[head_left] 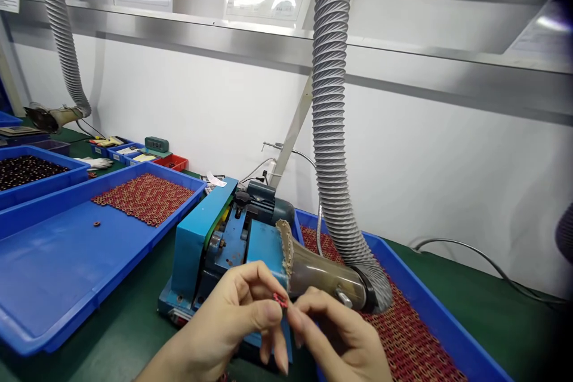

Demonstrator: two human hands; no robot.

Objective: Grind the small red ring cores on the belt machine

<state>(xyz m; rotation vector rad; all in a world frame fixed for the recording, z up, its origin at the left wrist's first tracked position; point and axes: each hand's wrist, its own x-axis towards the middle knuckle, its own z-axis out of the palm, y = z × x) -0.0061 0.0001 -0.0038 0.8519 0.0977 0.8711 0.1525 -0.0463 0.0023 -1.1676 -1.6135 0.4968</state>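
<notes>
With left fingers (268, 312) and right fingers (301, 323), pinching small red part (281, 300) at its edges, likely for finer control.

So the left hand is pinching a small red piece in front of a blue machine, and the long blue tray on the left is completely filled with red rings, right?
Not quite: the long blue tray isn't completely filled. The head view shows red rings covering only its far right part. The left hand is indeed pinching a small red piece in front of a blue machine.
</notes>
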